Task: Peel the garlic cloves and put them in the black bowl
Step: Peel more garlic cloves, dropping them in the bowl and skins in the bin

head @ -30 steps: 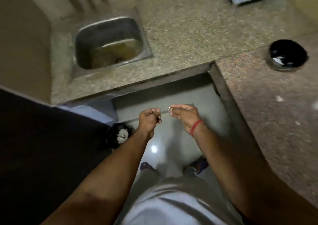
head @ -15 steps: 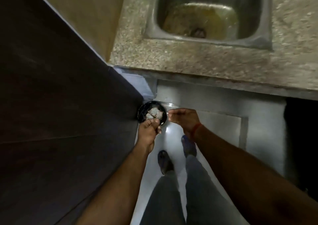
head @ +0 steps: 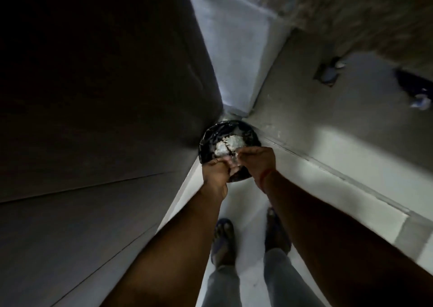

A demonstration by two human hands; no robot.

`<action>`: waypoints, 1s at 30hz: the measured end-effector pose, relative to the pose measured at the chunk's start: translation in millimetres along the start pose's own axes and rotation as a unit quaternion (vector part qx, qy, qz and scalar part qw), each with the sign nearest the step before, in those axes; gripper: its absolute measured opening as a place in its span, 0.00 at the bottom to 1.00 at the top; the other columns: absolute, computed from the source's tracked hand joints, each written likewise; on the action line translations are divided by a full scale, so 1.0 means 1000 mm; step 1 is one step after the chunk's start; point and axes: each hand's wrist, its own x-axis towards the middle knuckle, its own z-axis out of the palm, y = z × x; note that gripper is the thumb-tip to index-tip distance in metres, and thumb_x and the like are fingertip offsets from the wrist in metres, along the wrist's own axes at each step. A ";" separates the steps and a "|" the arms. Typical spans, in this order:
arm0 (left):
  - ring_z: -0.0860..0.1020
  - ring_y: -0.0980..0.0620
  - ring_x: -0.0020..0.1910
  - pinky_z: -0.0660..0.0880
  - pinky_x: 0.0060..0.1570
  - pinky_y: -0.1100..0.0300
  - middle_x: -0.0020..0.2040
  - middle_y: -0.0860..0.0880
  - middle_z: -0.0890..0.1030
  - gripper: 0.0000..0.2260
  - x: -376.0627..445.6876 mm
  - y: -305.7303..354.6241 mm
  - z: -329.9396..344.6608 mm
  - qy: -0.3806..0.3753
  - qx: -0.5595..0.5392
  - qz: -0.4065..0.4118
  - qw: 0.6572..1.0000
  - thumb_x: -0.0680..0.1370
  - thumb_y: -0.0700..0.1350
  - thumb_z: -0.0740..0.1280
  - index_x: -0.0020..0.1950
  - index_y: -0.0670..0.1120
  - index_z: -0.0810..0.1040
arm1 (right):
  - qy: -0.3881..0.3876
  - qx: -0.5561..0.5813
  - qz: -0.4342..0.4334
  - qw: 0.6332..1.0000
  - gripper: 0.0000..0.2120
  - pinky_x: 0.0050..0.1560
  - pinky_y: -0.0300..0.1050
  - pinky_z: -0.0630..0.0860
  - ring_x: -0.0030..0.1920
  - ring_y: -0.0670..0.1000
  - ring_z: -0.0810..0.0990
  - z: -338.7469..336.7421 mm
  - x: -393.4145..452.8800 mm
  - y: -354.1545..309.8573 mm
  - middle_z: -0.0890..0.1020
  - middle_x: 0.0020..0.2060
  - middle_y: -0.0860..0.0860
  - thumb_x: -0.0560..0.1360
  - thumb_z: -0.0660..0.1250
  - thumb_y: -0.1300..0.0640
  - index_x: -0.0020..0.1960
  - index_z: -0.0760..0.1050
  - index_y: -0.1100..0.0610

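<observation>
My left hand [head: 215, 173] and my right hand [head: 255, 160] meet fingertip to fingertip just above a bin lined with a black bag [head: 210, 140] on the floor. Both have curled fingers and pinch a small garlic clove [head: 235, 163] between them. The clove is blurred and mostly hidden by the fingers. A pale bit of skin shows at my right fingertips. White garlic skins [head: 228, 145] lie inside the bin. A red thread circles my right wrist. The black bowl is out of view.
A dark cabinet side [head: 105, 95] fills the left. The speckled stone counter [head: 351, 13] overhangs at the upper right, with a dark blurred object [head: 414, 88] beneath it. My feet [head: 222, 241] stand on the pale floor behind the bin.
The view has swung down from the sink and counter to the floor bin. My hands have moved forward over the bin and closer together, still pinching the clove.
</observation>
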 end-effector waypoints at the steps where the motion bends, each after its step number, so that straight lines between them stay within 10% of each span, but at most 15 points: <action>1: 0.82 0.47 0.37 0.84 0.39 0.57 0.41 0.40 0.82 0.10 0.015 -0.003 0.000 0.005 -0.010 -0.015 1.000 0.82 0.28 0.59 0.48 0.37 0.79 | 0.009 -0.020 0.000 1.000 0.16 0.50 0.47 0.84 0.47 0.55 0.87 0.008 0.011 0.005 0.88 0.41 0.53 0.71 0.70 0.72 0.39 0.87 0.52; 6: 0.78 0.49 0.30 0.75 0.28 0.59 0.37 0.44 0.82 0.19 0.054 -0.005 -0.003 -0.037 -0.089 -0.116 0.989 0.87 0.50 0.54 0.47 0.41 0.78 | -0.078 -0.087 0.015 0.993 0.10 0.28 0.39 0.79 0.29 0.54 0.81 0.032 0.028 0.015 0.81 0.31 0.59 0.80 0.58 0.74 0.53 0.78 0.68; 8: 0.83 0.42 0.43 0.80 0.39 0.52 0.52 0.38 0.85 0.28 0.068 -0.001 -0.007 -0.074 -0.139 -0.124 0.980 0.85 0.60 0.54 0.58 0.38 0.81 | -0.124 -0.188 -0.062 0.972 0.14 0.51 0.41 0.81 0.49 0.50 0.84 0.037 0.032 0.030 0.86 0.48 0.56 0.83 0.61 0.67 0.66 0.78 0.64; 10: 0.81 0.40 0.47 0.81 0.46 0.48 0.54 0.38 0.82 0.30 0.080 0.006 -0.015 -0.077 -0.189 -0.108 0.973 0.82 0.64 0.54 0.57 0.39 0.80 | -0.165 -0.340 -0.157 0.912 0.21 0.77 0.46 0.64 0.75 0.50 0.68 0.033 0.039 0.046 0.74 0.73 0.51 0.84 0.62 0.53 0.77 0.70 0.51; 14: 0.78 0.36 0.50 0.78 0.50 0.38 0.39 0.48 0.71 0.26 0.086 0.017 -0.027 -0.072 -0.169 -0.128 0.975 0.82 0.64 0.52 0.52 0.42 0.74 | -0.106 -0.543 -0.245 0.796 0.30 0.81 0.58 0.51 0.83 0.58 0.45 0.017 0.051 0.049 0.50 0.83 0.56 0.83 0.59 0.57 0.83 0.54 0.52; 15: 0.79 0.35 0.53 0.76 0.53 0.39 0.55 0.36 0.82 0.27 0.084 0.017 -0.029 -0.076 -0.152 -0.131 0.977 0.83 0.63 0.51 0.58 0.41 0.76 | -0.122 -0.520 -0.283 0.797 0.30 0.81 0.58 0.51 0.83 0.58 0.46 0.018 0.048 0.045 0.52 0.83 0.55 0.82 0.60 0.59 0.83 0.56 0.52; 16: 0.80 0.36 0.54 0.75 0.53 0.43 0.72 0.32 0.70 0.29 0.082 0.016 -0.029 -0.083 -0.141 -0.132 0.978 0.83 0.62 0.50 0.63 0.40 0.76 | -0.155 -0.492 -0.307 0.800 0.29 0.81 0.57 0.51 0.83 0.56 0.48 0.021 0.040 0.037 0.54 0.83 0.53 0.83 0.60 0.59 0.82 0.59 0.51; 17: 0.81 0.38 0.52 0.77 0.51 0.47 0.62 0.34 0.82 0.31 0.079 0.017 -0.029 -0.090 -0.135 -0.132 0.978 0.83 0.62 0.51 0.65 0.38 0.76 | -0.196 -0.483 -0.307 0.797 0.26 0.81 0.55 0.51 0.82 0.54 0.51 0.023 0.037 0.039 0.57 0.82 0.50 0.84 0.58 0.58 0.81 0.61 0.49; 21: 0.80 0.34 0.58 0.75 0.60 0.40 0.66 0.35 0.79 0.28 0.077 0.018 -0.033 -0.063 -0.182 -0.099 0.976 0.83 0.56 0.50 0.68 0.36 0.75 | -0.132 -0.636 -0.228 0.726 0.26 0.79 0.54 0.57 0.82 0.55 0.55 0.011 0.037 0.033 0.60 0.82 0.49 0.83 0.51 0.48 0.82 0.58 0.46; 27: 0.81 0.44 0.51 0.78 0.52 0.53 0.58 0.41 0.82 0.22 0.066 0.013 -0.031 -0.066 -0.150 -0.120 0.979 0.81 0.52 0.56 0.57 0.41 0.84 | -0.207 -0.516 -0.328 0.764 0.31 0.81 0.54 0.55 0.82 0.51 0.55 0.029 0.019 0.017 0.59 0.82 0.50 0.82 0.46 0.42 0.83 0.56 0.50; 30: 0.85 0.44 0.42 0.81 0.44 0.57 0.47 0.37 0.85 0.22 0.050 0.015 -0.023 -0.092 -0.155 -0.122 0.976 0.83 0.52 0.55 0.56 0.36 0.80 | -0.185 -0.585 -0.198 0.765 0.32 0.79 0.59 0.58 0.82 0.54 0.55 0.027 0.023 0.019 0.55 0.83 0.51 0.82 0.44 0.39 0.84 0.51 0.50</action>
